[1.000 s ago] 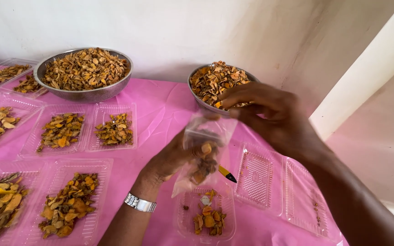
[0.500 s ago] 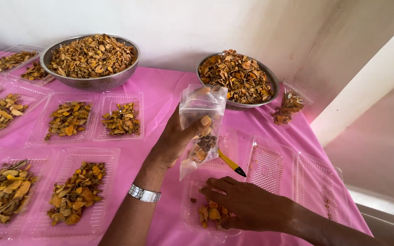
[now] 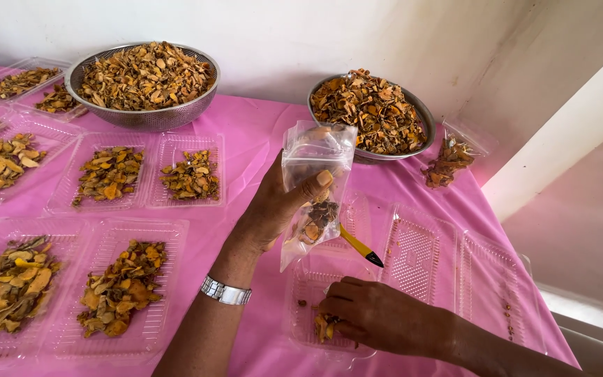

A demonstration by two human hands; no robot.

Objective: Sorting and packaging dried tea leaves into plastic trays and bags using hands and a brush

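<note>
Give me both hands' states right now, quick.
Left hand: closed on a clear plastic bag, held upright.
Right hand: fingers curled over dried pieces in a clear tray; grip cannot be told.

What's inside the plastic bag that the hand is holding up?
The bag in the left hand has a few dried orange and brown pieces at the bottom; its top part looks empty. The thumb covers part of the front, so whatever lies behind it cannot be seen.

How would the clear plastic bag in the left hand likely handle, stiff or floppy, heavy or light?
The clear plastic bag is probably floppy: its film creases under the left hand. Likely light, with only a few dried pieces low down. Upended, they could spill from its top.
</note>
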